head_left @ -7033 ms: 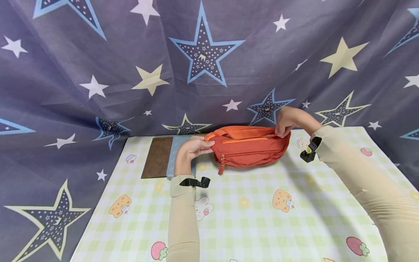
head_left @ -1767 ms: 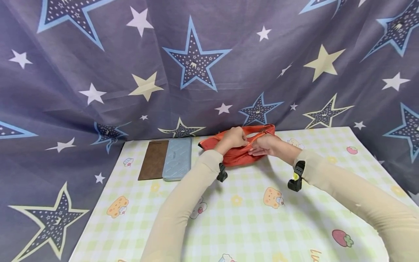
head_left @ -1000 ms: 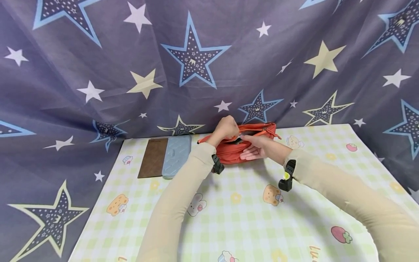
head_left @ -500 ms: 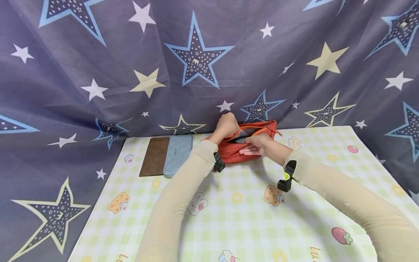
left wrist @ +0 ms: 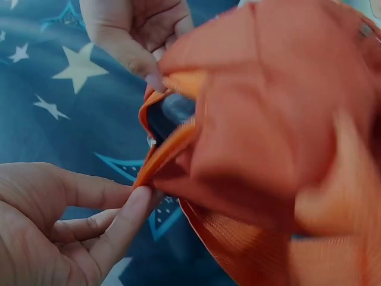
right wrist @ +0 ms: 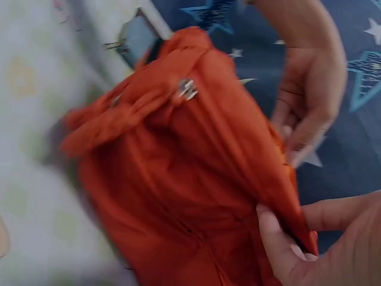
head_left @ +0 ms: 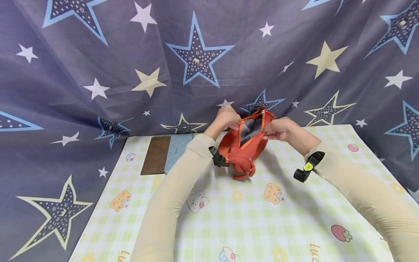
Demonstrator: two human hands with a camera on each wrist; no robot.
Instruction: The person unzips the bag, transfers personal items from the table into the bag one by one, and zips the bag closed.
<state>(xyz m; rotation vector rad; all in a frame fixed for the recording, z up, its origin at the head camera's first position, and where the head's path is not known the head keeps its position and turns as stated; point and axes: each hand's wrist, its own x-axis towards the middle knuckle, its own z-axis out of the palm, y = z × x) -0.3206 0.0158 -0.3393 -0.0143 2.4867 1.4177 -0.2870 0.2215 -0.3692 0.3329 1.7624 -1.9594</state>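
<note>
An orange-red waist bag hangs tilted between both hands near the back of the table, its zipped mouth spread and the grey lining showing. My left hand pinches one edge of the mouth between thumb and fingers, plain in the left wrist view. On the opposite edge, my right hand grips the fabric, thumb outside, as the right wrist view shows. A zip pull with a cord dangles at the bag's end. In the left wrist view the orange strap hangs below the bag.
To the left on the table lie a brown flat wallet and a light-blue quilted wallet, side by side. The table bears a green checked cloth with cartoon prints. A star-patterned curtain stands right behind it.
The bag has been lifted and turned, its end now tipped toward the front. Its mouth, zipped up at first, now gapes wide. My right hand has come out from the opening to its edge.
</note>
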